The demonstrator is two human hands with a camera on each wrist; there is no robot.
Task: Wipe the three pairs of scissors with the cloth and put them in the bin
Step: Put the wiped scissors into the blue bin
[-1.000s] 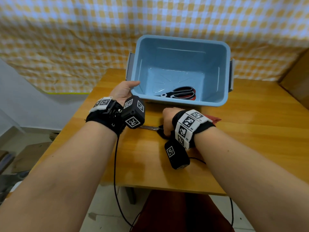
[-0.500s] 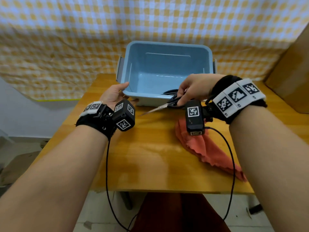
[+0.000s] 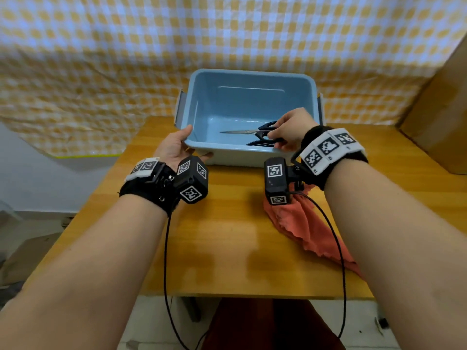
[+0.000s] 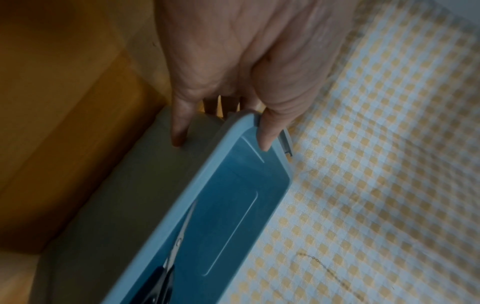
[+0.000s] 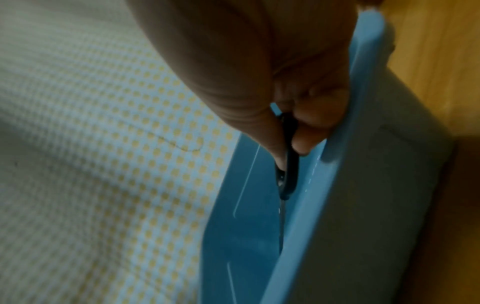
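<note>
A light blue bin [image 3: 249,79] stands at the back of the wooden table [image 3: 227,248]. My right hand [image 3: 275,138] pinches the black handles of a pair of scissors [image 3: 240,131] inside the bin's opening, above its floor, with the closed blades pointing left. Under them, the dark handles of another pair [image 3: 260,143] show on the bin floor, mostly hidden. My left hand [image 3: 188,144] grips the bin's front left corner, thumb over the rim and fingers on the outer wall. The orange-red cloth [image 3: 305,226] lies crumpled on the table under my right forearm.
A yellow checked sheet [image 3: 126,59] hangs behind the table. A brown cardboard box [image 3: 442,109] stands at the right edge. Black cables [image 3: 165,248] run from both wrist cameras down over the table's front edge. Bare wood lies between my forearms.
My right hand lifted the scissors from the table beside the cloth and carried them over the front rim into the bin. My left hand stayed on the bin's corner.
</note>
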